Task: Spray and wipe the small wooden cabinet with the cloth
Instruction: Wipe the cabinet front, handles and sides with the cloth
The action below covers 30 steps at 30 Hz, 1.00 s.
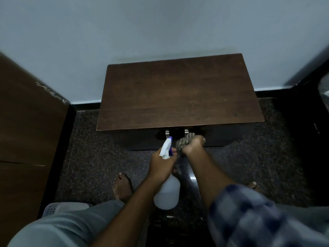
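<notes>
The small wooden cabinet (179, 93) stands against the pale wall, its dark brown top facing me and two metal handles on its shadowed front. My left hand (161, 164) grips the neck of a white spray bottle (167, 191), whose white and blue nozzle points at the cabinet front just below the handles. My right hand (193, 145) holds a striped cloth (183, 141) bunched against the cabinet front, right of the nozzle. Most of the cloth is hidden by my fingers.
A large brown wooden panel (30, 132) rises at the left. Dark speckled floor (92, 154) surrounds the cabinet. A white perforated basket (53, 209) sits at lower left. My feet and knees fill the bottom. Dark furniture stands at the right edge.
</notes>
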### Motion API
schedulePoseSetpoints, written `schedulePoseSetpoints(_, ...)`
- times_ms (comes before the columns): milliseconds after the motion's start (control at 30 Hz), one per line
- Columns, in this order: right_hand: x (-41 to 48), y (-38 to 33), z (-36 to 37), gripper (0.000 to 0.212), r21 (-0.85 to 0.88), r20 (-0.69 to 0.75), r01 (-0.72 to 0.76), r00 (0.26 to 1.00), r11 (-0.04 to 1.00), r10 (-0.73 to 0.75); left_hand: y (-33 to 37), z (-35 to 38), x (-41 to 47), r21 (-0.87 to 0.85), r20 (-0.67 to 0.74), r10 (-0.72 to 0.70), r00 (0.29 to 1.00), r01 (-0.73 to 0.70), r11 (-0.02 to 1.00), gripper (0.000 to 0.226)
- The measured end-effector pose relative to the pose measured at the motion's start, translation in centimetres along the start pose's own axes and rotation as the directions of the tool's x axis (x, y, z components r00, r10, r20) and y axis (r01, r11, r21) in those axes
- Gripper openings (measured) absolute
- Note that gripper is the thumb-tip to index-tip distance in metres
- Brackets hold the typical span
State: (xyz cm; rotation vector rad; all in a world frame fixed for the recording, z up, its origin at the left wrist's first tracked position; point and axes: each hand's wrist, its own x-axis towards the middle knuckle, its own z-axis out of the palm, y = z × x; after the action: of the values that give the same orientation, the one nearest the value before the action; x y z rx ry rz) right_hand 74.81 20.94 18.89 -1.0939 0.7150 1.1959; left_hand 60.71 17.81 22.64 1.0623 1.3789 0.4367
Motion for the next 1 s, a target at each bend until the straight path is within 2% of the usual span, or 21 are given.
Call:
schedulePoseSetpoints(67,0.2,0.5,-0.2,0.054,0.077,0.016,0.018,1.0,0.997,-0.02,-0.2,-0.1,0.0,0.0,-0.012,0.003,1.0,-0.003,1.0,0.029)
schedulePoseSetpoints(167,0.2,-0.4,0.6,0.054,0.072,0.078,0.005,0.997,0.997,-0.011,-0.6,-0.1,-0.3,-0.004,-0.018,-0.009,1.0,0.009,1.0,0.029)
schedulePoseSetpoints(300,-0.2,-0.9,-0.2,0.058,0.003,0.013,0.007,1.0,1.0,-0.007,-0.2,0.0,-0.4,0.001,-0.001,0.006,1.0,-0.006,1.0,0.03)
schedulePoseSetpoints(400,0.2,-2.3,-4.5,0.063,-0.042,0.037,0.072,0.997,0.997,-0.07,1.0,1.5,-0.7,-0.001,0.063,0.035,0.997,-0.035,0.999,0.029)
schedulePoseSetpoints(567,-1.1,-4.9,-9.1,0.05,0.182,-0.029,0.169,0.986,0.969,-0.167,2.8,5.5,0.0,0.116,0.163,0.025,0.986,-0.044,0.992,0.017)
schedulePoseSetpoints(733,-2.2,-4.8,-5.1,0.066,0.217,0.098,0.096,0.988,0.971,-0.12,3.2,6.0,0.3,0.083,0.146,-0.001,0.989,-0.011,0.997,0.022)
schedulePoseSetpoints(833,-1.5,-4.2,-2.1,0.06,0.236,0.046,0.123,0.989,0.964,-0.137,2.7,4.9,0.5,0.071,0.108,-0.006,0.994,-0.002,0.997,0.031)
schedulePoseSetpoints(933,0.4,-5.5,-1.3,0.056,0.331,-0.036,0.154,0.988,0.931,-0.151,2.4,3.9,0.6,0.115,0.157,-0.005,0.988,-0.013,0.993,0.032)
schedulePoseSetpoints(1000,1.3,-5.5,-1.9,0.052,0.318,-0.076,0.136,0.99,0.938,-0.118,2.4,3.6,0.6,0.133,0.177,0.005,0.984,-0.029,0.991,0.031)
